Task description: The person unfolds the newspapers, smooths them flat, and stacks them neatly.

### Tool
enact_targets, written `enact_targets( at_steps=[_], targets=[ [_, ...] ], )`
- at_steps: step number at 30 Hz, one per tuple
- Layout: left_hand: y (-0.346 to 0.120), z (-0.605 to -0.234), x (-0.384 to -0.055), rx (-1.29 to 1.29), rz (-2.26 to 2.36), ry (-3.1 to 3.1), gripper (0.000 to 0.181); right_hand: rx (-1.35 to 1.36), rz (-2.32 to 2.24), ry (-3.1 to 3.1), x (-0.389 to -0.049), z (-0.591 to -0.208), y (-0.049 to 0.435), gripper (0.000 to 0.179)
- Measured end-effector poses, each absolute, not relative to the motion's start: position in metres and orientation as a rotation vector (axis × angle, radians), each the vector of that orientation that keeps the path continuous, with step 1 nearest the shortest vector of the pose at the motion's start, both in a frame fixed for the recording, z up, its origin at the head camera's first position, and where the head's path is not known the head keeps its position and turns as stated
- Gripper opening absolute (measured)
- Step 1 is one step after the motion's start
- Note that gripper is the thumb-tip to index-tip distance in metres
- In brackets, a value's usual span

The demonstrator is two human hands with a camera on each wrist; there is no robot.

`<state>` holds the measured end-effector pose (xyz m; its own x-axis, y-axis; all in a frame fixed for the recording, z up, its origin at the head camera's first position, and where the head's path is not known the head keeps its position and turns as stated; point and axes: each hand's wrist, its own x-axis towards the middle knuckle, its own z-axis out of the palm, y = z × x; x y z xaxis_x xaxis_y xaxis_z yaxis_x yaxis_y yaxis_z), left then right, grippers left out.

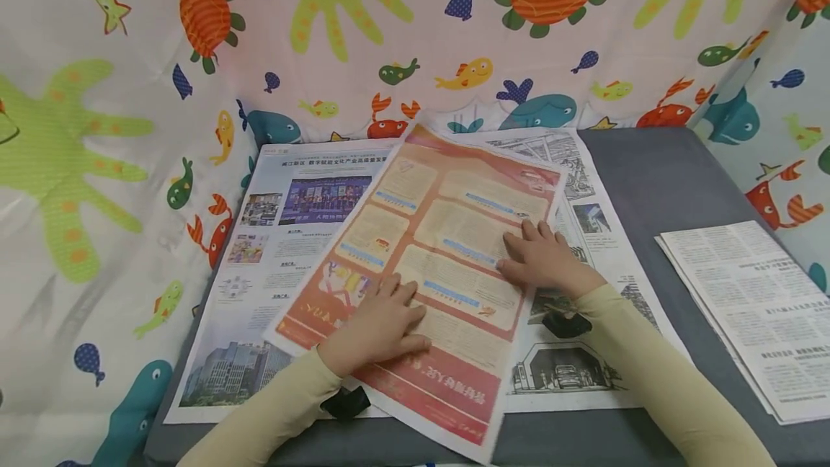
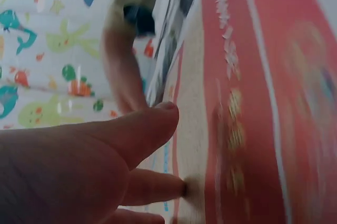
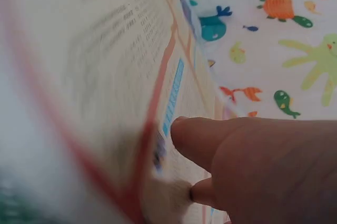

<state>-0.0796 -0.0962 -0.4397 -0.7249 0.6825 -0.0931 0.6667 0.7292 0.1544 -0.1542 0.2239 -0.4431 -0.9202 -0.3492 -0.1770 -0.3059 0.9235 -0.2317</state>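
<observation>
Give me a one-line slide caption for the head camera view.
Two sleeved arms reach onto a red-and-cream newspaper page slanted across a wider newspaper.

Soft, even brightness fills the head view, where print reads fairly crisply; the far sea-creature curtain (image 1: pixel 421 45) has a pinkish tint, and grey fold shadows mark its left stretch. Faint shading lies around the left hand (image 1: pixel 376 326) and right hand (image 1: pixel 541 258). Both wrist views are dimmer, with each camera's own hand darkened against the paler curtain. There, the nearest parts of the red-and-cream newspaper sheet (image 1: pixel 421 236) smear badly (focus or motion, I cannot tell which), while the curtain's printed animals stay recognisable.
</observation>
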Motion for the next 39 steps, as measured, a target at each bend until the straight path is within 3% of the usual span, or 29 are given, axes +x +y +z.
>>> enact_targets(
  at_steps=[9, 23, 30, 39],
  targets=[
    [-0.055, -0.453, -0.073, 1.182, 0.085, 2.606, 0.071, -0.343, -0.256, 2.823, -0.192, -0.453, 0.219, 0.074],
    [-0.041, -0.465, -0.082, 1.081, 0.217, 2.637, 0.074, -0.265, -0.356, 2.843, -0.21, -0.463, 0.229, 0.077],
    [-0.04, -0.463, -0.082, 1.07, 0.239, 2.639, 0.075, -0.415, -0.619, 2.917, -0.19, -0.462, 0.256, 0.068],
    [0.012, -0.455, -0.09, 1.113, 0.153, 2.659, 0.08, -0.15, -1.011, 2.738, -0.152, -0.46, 0.301, 0.071]
  ],
)
